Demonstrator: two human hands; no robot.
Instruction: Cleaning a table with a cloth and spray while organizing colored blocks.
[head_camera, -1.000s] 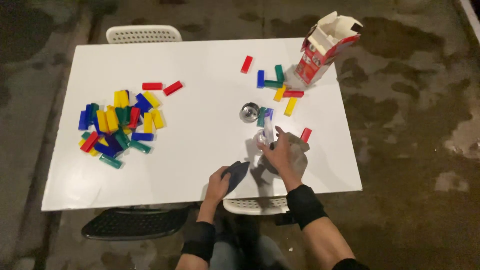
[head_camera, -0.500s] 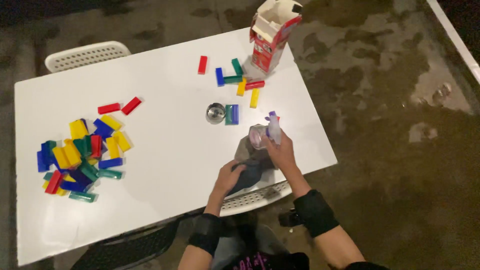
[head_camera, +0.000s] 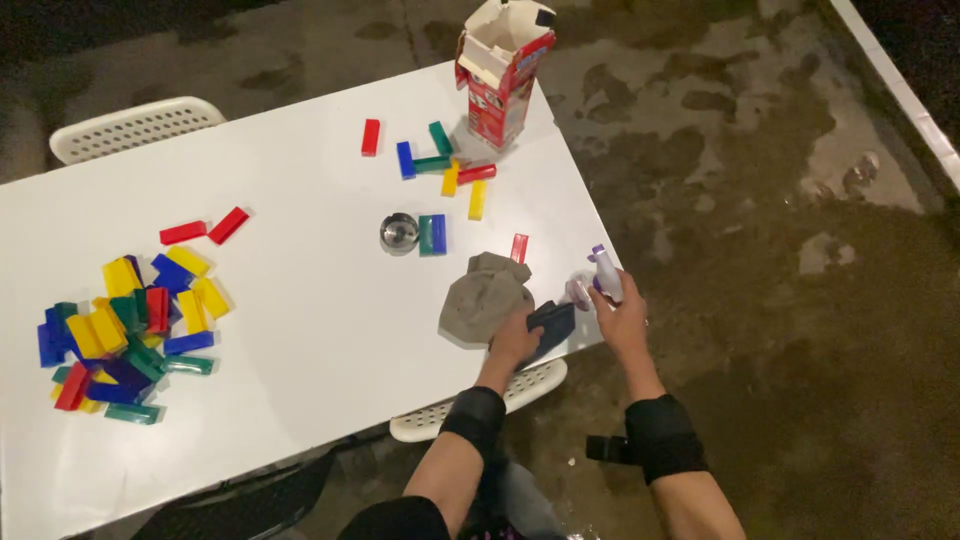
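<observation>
From the head view, the right hand (head_camera: 622, 318) has its grip clenched round a small white spray bottle (head_camera: 603, 276) with a purple top, held just past the near edge of the white bench (head_camera: 300, 300). The left hand (head_camera: 515, 340) presses a dark blue block (head_camera: 553, 322) at that same edge, its grip closed on it, just beside a crumpled grey cloth (head_camera: 484, 298). Further in sit a small metal cup (head_camera: 399, 232) and scattered coloured blocks (head_camera: 125, 330), with an opened red carton (head_camera: 502, 70) at the far corner.

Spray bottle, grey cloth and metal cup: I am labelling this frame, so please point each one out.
spray bottle (head_camera: 605, 277), head view, on its white body below the purple nozzle.
grey cloth (head_camera: 483, 298), head view, on the middle of the crumpled fabric.
metal cup (head_camera: 398, 232), head view, on its shiny round top.
</observation>
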